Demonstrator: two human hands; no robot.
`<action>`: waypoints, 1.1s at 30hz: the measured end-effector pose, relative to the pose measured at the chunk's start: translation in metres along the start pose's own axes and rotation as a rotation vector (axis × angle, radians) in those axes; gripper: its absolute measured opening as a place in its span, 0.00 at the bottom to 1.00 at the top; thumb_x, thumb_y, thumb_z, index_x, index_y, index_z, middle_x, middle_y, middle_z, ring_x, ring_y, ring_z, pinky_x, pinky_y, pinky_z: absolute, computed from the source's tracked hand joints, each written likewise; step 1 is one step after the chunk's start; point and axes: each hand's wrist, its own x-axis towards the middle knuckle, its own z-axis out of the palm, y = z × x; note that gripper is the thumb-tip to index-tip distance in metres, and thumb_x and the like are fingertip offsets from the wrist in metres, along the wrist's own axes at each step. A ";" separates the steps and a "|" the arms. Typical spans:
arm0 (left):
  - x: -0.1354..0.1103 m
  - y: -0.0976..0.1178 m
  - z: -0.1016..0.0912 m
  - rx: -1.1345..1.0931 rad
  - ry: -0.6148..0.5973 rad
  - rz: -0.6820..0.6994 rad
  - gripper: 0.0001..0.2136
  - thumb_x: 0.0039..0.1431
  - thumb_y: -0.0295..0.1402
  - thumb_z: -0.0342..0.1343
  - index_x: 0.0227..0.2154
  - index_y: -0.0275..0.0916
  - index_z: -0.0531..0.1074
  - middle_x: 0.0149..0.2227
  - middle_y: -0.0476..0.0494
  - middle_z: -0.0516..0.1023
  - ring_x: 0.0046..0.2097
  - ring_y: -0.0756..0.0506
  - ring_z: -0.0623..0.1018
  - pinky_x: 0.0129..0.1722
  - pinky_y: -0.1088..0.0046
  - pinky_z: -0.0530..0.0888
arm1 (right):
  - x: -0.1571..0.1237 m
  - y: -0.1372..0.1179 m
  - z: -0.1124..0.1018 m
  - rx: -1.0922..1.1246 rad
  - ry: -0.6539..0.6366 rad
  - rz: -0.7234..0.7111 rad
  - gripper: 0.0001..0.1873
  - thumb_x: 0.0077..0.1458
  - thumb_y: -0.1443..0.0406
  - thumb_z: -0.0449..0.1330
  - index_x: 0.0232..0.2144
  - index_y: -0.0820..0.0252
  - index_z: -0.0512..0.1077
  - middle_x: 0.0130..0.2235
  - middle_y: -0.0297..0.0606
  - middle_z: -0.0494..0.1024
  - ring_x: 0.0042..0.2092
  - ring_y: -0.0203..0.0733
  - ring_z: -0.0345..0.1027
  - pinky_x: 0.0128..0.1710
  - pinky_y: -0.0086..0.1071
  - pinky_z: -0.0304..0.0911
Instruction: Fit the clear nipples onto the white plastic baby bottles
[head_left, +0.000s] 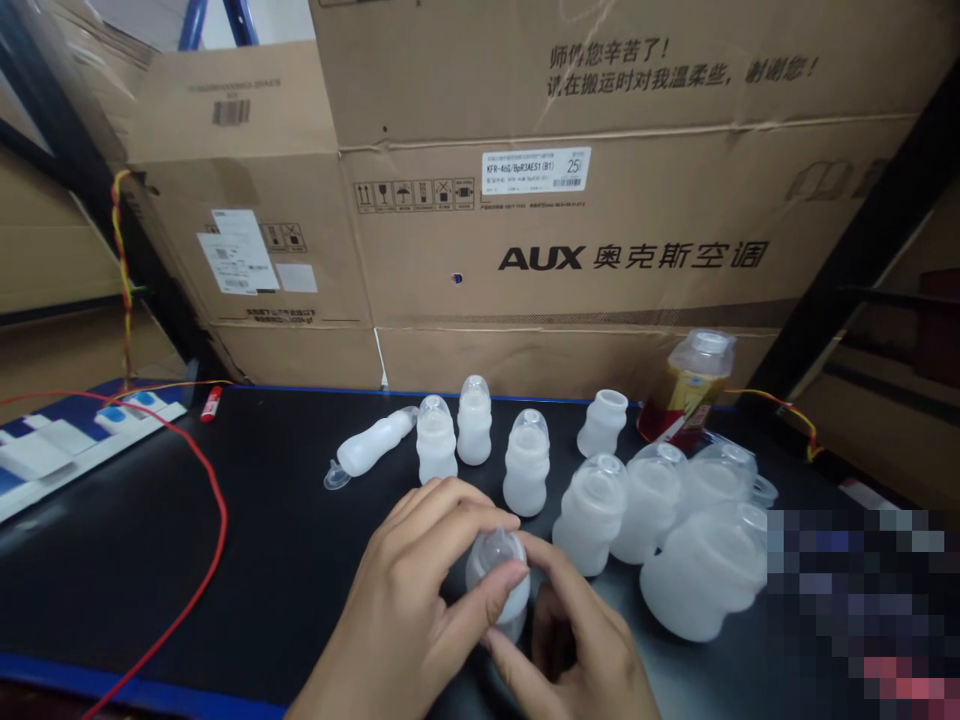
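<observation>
Carefully, the left hand and right hand pinch a frosted bottle between their fingertips. More bottles stand just right.

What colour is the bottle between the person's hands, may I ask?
The small bottle is frosted translucent white; the head view shows it best.

Baby bottles in milky, matt plastic, frosted surface. Domed caps clear, glossy plastic. Cartons brown corrugated cardboard, matt, slightly rough, scuffed. Carton label smooth white paper. Workbench top black, smooth, faint sheen. Wire red, glossy plastic sheath. Drink bottle clear, shiny plastic.
</observation>
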 end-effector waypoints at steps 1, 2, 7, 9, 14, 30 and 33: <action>0.001 0.000 0.000 -0.007 -0.004 -0.013 0.05 0.73 0.30 0.65 0.48 0.44 0.82 0.43 0.44 0.84 0.43 0.43 0.85 0.43 0.68 0.81 | 0.001 -0.001 0.000 -0.011 0.009 -0.009 0.22 0.73 0.48 0.63 0.62 0.46 0.72 0.37 0.30 0.84 0.19 0.33 0.69 0.18 0.25 0.66; 0.001 0.000 0.001 -0.019 -0.007 -0.027 0.05 0.73 0.30 0.65 0.48 0.43 0.82 0.43 0.44 0.84 0.43 0.43 0.85 0.43 0.69 0.81 | 0.002 -0.002 0.000 -0.023 0.015 -0.016 0.22 0.73 0.47 0.62 0.62 0.47 0.72 0.37 0.31 0.84 0.19 0.32 0.70 0.18 0.25 0.66; -0.001 0.000 0.007 -0.137 0.012 -0.099 0.06 0.71 0.28 0.66 0.46 0.44 0.83 0.42 0.48 0.83 0.42 0.46 0.84 0.43 0.73 0.79 | 0.004 -0.005 -0.001 -0.038 0.028 -0.026 0.22 0.74 0.45 0.61 0.62 0.44 0.71 0.36 0.28 0.84 0.18 0.32 0.69 0.18 0.24 0.66; -0.004 -0.002 0.012 -0.203 0.027 -0.145 0.06 0.70 0.29 0.66 0.46 0.47 0.83 0.42 0.51 0.82 0.42 0.48 0.83 0.43 0.75 0.78 | 0.004 -0.007 -0.003 -0.024 0.022 -0.014 0.20 0.73 0.48 0.63 0.61 0.43 0.71 0.29 0.23 0.78 0.17 0.32 0.69 0.17 0.24 0.66; -0.012 -0.012 0.029 -0.392 0.116 -0.239 0.06 0.67 0.33 0.69 0.45 0.50 0.86 0.41 0.52 0.81 0.41 0.48 0.81 0.44 0.75 0.76 | -0.003 -0.010 0.001 0.021 0.045 0.089 0.32 0.65 0.61 0.66 0.68 0.41 0.65 0.25 0.18 0.72 0.18 0.35 0.68 0.19 0.25 0.68; -0.028 -0.017 0.048 -0.583 0.199 -0.344 0.10 0.67 0.46 0.72 0.48 0.52 0.86 0.44 0.49 0.82 0.42 0.46 0.84 0.43 0.76 0.79 | 0.003 -0.015 -0.005 -0.037 0.133 -0.172 0.16 0.71 0.67 0.60 0.58 0.46 0.71 0.55 0.44 0.87 0.18 0.33 0.64 0.17 0.30 0.70; -0.030 -0.012 0.051 -0.603 0.241 -0.382 0.13 0.67 0.50 0.70 0.47 0.51 0.87 0.43 0.48 0.81 0.40 0.46 0.82 0.41 0.75 0.78 | 0.004 -0.016 -0.006 -0.085 0.125 -0.201 0.13 0.74 0.64 0.60 0.58 0.47 0.71 0.53 0.44 0.88 0.18 0.33 0.66 0.16 0.31 0.70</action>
